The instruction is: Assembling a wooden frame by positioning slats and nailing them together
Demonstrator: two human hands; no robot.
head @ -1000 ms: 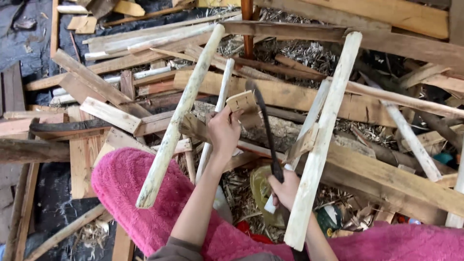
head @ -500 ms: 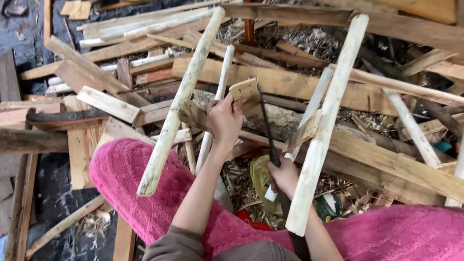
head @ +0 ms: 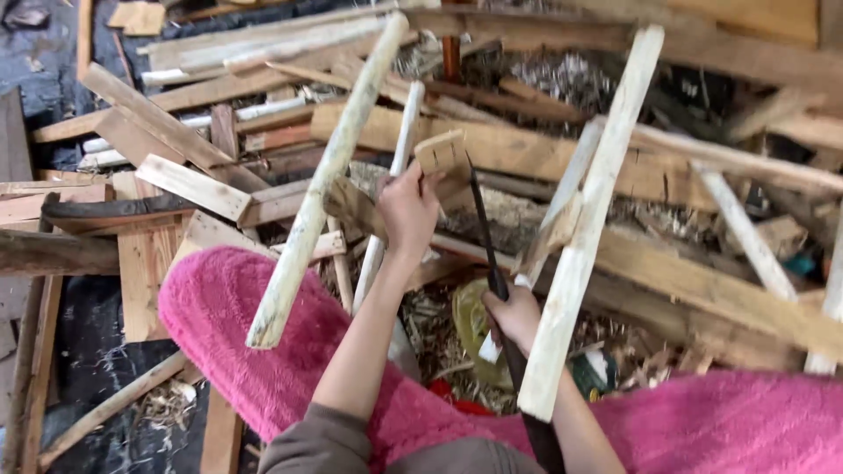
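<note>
Left hand (head: pixel 408 211) is up in front of me, fingers pinched on a small wood block (head: pixel 442 154), holding it by its lower edge. Block is pale, roughly square, upright, with short cuts along its top edge. It sits above the scrap pile, not resting on anything I can see.

Right hand (head: pixel 514 318) is lower and to the right, fist wrapped tight around the dark handle of a long knife (head: pixel 481 228). Blade is thin and dark, runs up and left from my fist; its tip is touching or just beside the right edge of the block. Can't tell whether it's cutting in or only alongside.

Two pale peeled sticks cross the view close to the camera: left stick (head: pixel 325 184) leans from top centre down over my left knee, right stick (head: pixel 588 228) runs from top right down past my right hand. Right stick partly covers my right wrist.

My legs are in fuzzy pink trousers (head: pixel 219 325), grey-brown sleeve (head: pixel 307 443) at the left elbow.

Below the hands: a heap of planks (head: pixel 527 149), offcuts and shavings on the floor. Another dark blade lies on boards (head: pixel 114 209) at far left, well apart from both hands. Yellow-green object (head: pixel 470 325) just left of my right hand, partly hidden, can't identify it.
</note>
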